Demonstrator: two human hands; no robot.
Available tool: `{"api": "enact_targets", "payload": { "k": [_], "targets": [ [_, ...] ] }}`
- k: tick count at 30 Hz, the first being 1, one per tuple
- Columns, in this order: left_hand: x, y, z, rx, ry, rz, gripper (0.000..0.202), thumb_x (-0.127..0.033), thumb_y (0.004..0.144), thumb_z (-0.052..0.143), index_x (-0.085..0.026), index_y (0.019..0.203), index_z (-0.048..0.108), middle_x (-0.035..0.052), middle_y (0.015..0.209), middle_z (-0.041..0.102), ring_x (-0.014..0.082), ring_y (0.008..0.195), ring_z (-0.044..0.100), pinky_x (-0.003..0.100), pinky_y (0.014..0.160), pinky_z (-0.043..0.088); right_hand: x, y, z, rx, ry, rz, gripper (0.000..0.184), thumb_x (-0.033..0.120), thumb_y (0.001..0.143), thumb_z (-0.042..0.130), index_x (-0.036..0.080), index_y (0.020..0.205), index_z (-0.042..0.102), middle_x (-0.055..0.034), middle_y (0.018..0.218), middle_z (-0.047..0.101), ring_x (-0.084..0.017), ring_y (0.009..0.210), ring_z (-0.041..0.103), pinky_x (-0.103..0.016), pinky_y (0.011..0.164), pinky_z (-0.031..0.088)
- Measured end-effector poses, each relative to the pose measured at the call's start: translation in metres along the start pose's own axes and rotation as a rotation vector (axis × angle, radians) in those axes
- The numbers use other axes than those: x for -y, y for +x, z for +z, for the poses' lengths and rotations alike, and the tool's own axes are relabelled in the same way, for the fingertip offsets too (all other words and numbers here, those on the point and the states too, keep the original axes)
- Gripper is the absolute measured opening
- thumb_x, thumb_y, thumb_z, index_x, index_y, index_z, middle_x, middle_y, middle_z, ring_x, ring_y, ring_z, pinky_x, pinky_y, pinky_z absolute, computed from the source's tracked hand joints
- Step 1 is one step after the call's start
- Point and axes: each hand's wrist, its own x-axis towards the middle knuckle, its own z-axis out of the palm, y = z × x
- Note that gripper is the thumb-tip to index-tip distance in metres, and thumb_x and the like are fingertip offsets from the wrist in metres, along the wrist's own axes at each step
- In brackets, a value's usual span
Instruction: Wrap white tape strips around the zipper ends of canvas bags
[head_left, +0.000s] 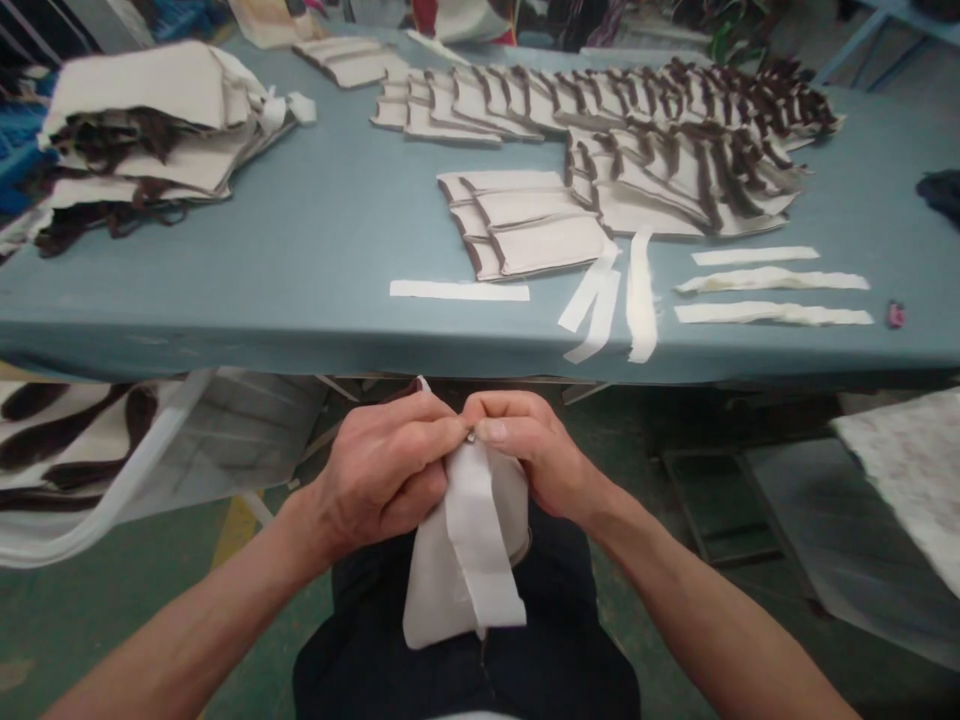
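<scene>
Over my lap, in front of the table edge, I hold up a cream fabric piece [431, 585] with both hands. A white strip [487, 560] hangs down over it from between my fingers. My left hand [397, 460] pinches the top of the piece, its other fingers curled around the cloth. Close against it, my right hand [532, 445] pinches the same upper edge between thumb and forefinger. A tiny shiny bit shows between the two thumb tips, too small to name. Part of the piece is hidden behind my hands.
On the blue-green table [300, 240] lie overlapping rows of cream pieces with dark brown edges [540, 215] and several loose white strips [459, 291]. A stack of cream fabric [142, 90] sits at left. Below it stands a white bin [180, 420] with brown-and-cream pieces.
</scene>
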Motion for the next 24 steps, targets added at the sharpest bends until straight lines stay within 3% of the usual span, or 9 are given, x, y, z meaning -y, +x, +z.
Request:
{"api": "enact_targets", "payload": {
  "k": [5, 11, 15, 18, 21, 24],
  "targets": [
    [-0.006, -0.001, 0.002, -0.023, 0.021, -0.051, 0.029, -0.006, 0.087, 0.053, -0.026, 0.107, 0.059, 0.003, 0.077, 0.071, 0.0193, 0.066, 0.069, 0.03, 0.059, 0.056, -0.003, 0.001, 0.003, 0.024, 0.093, 0.014, 0.046, 0.054, 0.09, 0.071, 0.02, 0.067, 0.049, 0.0077, 0.06, 0.038, -0.007, 0.051, 0.028, -0.022, 0.046, 0.023],
    [-0.034, 0.004, -0.014, -0.064, -0.033, -0.357, 0.031, -0.015, 0.085, 0.06, -0.023, 0.115, 0.062, 0.003, 0.091, 0.073, 0.0171, 0.074, 0.07, 0.028, 0.065, 0.056, 0.016, -0.004, 0.004, 0.046, -0.037, -0.041, 0.041, 0.045, 0.089, 0.075, 0.018, 0.067, 0.053, 0.0073, 0.061, 0.041, -0.007, 0.054, 0.031, -0.021, 0.048, 0.025],
    [-0.038, 0.016, -0.026, 0.11, -0.157, -0.542, 0.017, -0.017, 0.1, 0.047, -0.021, 0.103, 0.063, -0.0026, 0.08, 0.066, 0.0108, 0.065, 0.062, 0.021, 0.056, 0.046, 0.03, -0.008, 0.005, 0.028, -0.294, -0.081, 0.032, 0.034, 0.086, 0.073, 0.018, 0.066, 0.054, 0.0074, 0.059, 0.041, -0.007, 0.053, 0.031, -0.022, 0.047, 0.025],
    [-0.033, 0.02, -0.029, 0.217, -0.225, -0.595, 0.027, -0.021, 0.106, 0.045, -0.02, 0.084, 0.059, -0.0056, 0.07, 0.057, 0.0077, 0.056, 0.051, 0.019, 0.049, 0.037, 0.034, -0.009, 0.007, 0.045, -0.496, -0.165, 0.023, 0.024, 0.088, 0.063, 0.018, 0.066, 0.055, 0.0081, 0.058, 0.039, -0.006, 0.052, 0.031, -0.022, 0.049, 0.028],
    [-0.027, 0.018, -0.03, 0.299, -0.321, -0.576, 0.028, -0.022, 0.105, 0.051, -0.02, 0.077, 0.054, -0.0076, 0.066, 0.051, 0.0065, 0.052, 0.044, 0.019, 0.046, 0.033, 0.033, -0.012, 0.009, 0.018, -0.628, -0.259, 0.019, 0.016, 0.085, 0.058, 0.018, 0.066, 0.055, 0.0079, 0.059, 0.04, -0.006, 0.052, 0.034, -0.022, 0.052, 0.03],
    [-0.023, 0.015, -0.031, 0.312, -0.364, -0.493, 0.025, -0.019, 0.104, 0.053, -0.02, 0.078, 0.053, -0.007, 0.067, 0.053, 0.0073, 0.055, 0.046, 0.02, 0.05, 0.035, 0.029, -0.016, 0.015, -0.032, -0.593, -0.277, 0.017, 0.015, 0.083, 0.058, 0.018, 0.066, 0.055, 0.0067, 0.06, 0.045, -0.006, 0.052, 0.036, -0.022, 0.052, 0.029]
  ]
}}
